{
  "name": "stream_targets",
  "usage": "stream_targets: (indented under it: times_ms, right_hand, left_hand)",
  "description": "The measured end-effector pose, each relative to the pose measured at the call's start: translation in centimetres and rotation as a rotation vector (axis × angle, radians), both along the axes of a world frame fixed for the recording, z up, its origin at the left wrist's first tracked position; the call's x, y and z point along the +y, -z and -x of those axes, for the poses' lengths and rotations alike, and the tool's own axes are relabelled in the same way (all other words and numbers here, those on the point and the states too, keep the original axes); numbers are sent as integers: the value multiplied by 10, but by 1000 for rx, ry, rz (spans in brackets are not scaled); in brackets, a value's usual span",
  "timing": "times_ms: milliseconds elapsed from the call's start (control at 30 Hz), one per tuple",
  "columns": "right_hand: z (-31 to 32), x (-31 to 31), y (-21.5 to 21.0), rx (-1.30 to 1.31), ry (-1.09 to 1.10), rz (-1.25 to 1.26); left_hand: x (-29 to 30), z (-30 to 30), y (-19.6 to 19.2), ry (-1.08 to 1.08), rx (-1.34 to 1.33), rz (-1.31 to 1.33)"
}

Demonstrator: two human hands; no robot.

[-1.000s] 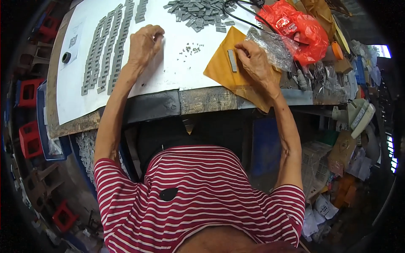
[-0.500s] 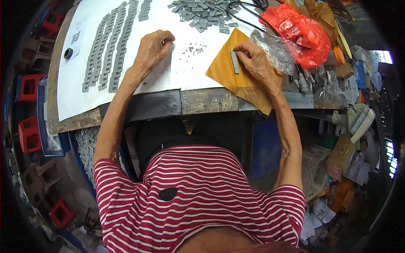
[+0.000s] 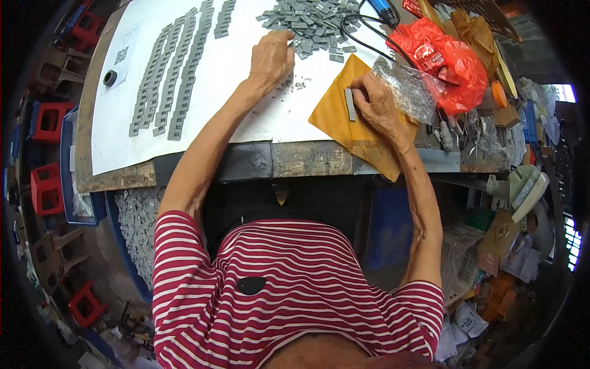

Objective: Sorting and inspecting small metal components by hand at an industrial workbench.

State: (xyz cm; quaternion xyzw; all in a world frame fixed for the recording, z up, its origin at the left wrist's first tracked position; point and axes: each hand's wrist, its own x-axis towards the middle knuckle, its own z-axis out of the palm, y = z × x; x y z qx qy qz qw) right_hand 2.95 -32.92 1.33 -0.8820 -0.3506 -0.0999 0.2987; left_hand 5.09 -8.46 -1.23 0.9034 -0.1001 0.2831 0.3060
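Observation:
My right hand (image 3: 376, 106) pinches a narrow grey bar (image 3: 350, 104) between thumb and fingers, over a brown paper envelope (image 3: 335, 107). My left hand (image 3: 270, 61) is at the near left edge of a pile of small grey rectangular pieces (image 3: 316, 24). Its fingers are curled together with the tips toward the pile; what they hold, if anything, is hidden. Tiny dark bits (image 3: 298, 85) lie scattered on the white sheet (image 3: 246, 129) between my hands.
Long rows of joined grey pieces (image 3: 184, 86) stretch along the left of the sheet, beside a black ring (image 3: 110, 77). Right of the envelope lie clear plastic wrap (image 3: 405, 89) and a red plastic bag (image 3: 439, 58). A black cable (image 3: 353, 31) loops behind the envelope.
My left hand has moved right and away from me, from bare sheet to the edge of the pile. The right hand still holds the grey bar over the envelope. The whole view has shifted slightly.

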Motion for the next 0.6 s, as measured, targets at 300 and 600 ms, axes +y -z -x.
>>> stream_targets:
  times_ms: [300, 600]
  right_hand:
    - [0, -1, -1, 142, 41, -77]
    - [-5, -8, 2, 226, 59, -64]
  left_hand:
    - [-11, -9, 6, -176, 122, -68]
    - [-5, -8, 7, -115, 119, 44]
